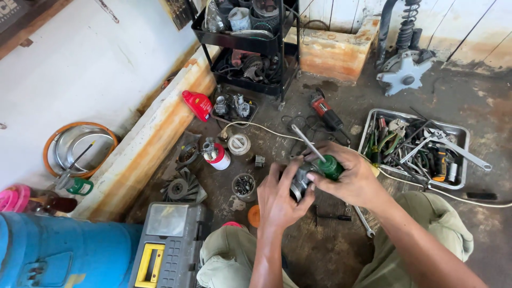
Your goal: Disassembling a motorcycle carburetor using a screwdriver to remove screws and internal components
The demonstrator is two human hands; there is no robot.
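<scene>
Over oily floor, between knees: left hand curling around small dark metal part, fingers closed on it, holding it just above the ground. Right hand gripping green-handled screwdriver, fist tight, shaft angling up-left. Part mostly hidden by both hands, kind hard making out. Sitting near: metal tray of tools at right, grey toolbox lower left, red angle grinder behind.
</scene>
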